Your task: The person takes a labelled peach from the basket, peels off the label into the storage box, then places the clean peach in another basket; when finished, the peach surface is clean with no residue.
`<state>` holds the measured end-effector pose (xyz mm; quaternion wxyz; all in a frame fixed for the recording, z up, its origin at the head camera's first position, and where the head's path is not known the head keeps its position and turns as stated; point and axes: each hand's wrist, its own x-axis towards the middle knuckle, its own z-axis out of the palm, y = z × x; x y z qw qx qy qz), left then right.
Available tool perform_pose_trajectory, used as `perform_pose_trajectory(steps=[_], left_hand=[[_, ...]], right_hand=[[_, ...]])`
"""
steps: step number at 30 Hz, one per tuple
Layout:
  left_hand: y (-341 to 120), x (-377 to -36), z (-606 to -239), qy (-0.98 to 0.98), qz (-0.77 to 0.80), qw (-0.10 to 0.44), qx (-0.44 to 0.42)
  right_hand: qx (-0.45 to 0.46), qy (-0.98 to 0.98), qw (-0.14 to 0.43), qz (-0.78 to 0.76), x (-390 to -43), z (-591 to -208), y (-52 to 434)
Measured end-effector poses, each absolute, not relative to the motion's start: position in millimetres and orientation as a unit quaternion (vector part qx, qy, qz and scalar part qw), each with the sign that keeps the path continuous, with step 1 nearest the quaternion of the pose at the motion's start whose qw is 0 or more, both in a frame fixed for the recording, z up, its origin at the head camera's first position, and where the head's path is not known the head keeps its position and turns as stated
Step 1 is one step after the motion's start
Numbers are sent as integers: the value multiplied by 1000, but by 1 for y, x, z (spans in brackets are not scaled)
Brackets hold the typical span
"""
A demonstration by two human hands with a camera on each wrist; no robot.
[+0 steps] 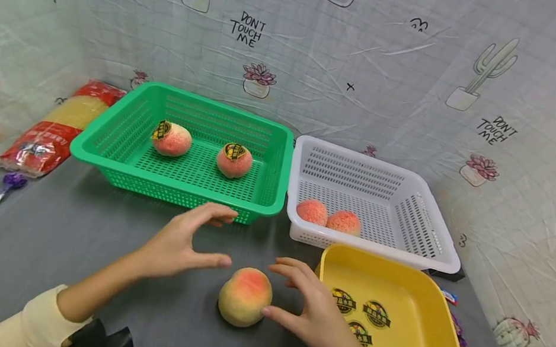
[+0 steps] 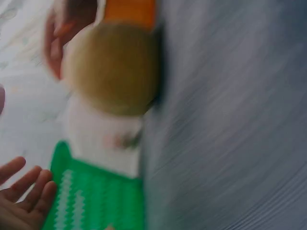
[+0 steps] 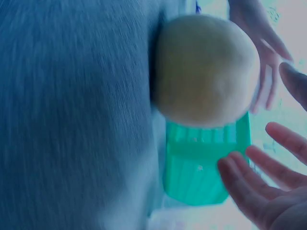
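While the head view looks down on the grey table [image 1: 58, 236], a peach [image 1: 244, 296] sits on it just in front of the green basket [image 1: 116, 140]. The left hand [image 1: 181, 243] hovers to the peach's left with fingers spread wide, holding nothing. The right hand [image 1: 314, 311] is also spread, its thumb just at the peach's right side. Two stickered peaches [image 1: 171, 139] lie in the green basket; right of it, a white basket [image 1: 413, 206] holds two more, with a yellow tray [image 1: 429, 316] in front.

From the left wrist, badly blurred, the peach [image 2: 112, 69] rests on the table, with straight fingers [image 2: 29, 191] well apart from it.

From the right wrist, the peach [image 3: 206, 72] lies before the green basket [image 3: 201, 163]; the right hand's fingers [image 3: 254, 177] are open and near it.
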<state>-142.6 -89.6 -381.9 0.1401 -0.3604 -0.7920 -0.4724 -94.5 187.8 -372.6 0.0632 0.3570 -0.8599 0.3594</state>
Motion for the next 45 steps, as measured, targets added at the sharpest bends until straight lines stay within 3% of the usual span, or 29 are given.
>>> perform_pose_trajectory(steps=[5,11,22,31,39,45], left_hand=[[-95,-168,-362,-810,-388,243,-366],[-90,-184,-359,-875,-290,226,-314],[-88,-184,-365,-889,-267,232,-291],[-88,-186,-364,-888,-262,240,-293],[-89,-185,-364,-887,-264,242,-292],[-87,-185,-364,-886,-263,246,-293]], right_hand=[[373,-866,10,334,-96,-380,179],[384,-867,-38,314,-100,-386,167],[385,-868,4,313,-97,-378,161],[374,-860,59,342,-90,-311,201],[275,-914,93,283,-149,-271,275],[152,-953,33,260,-197,-279,325]])
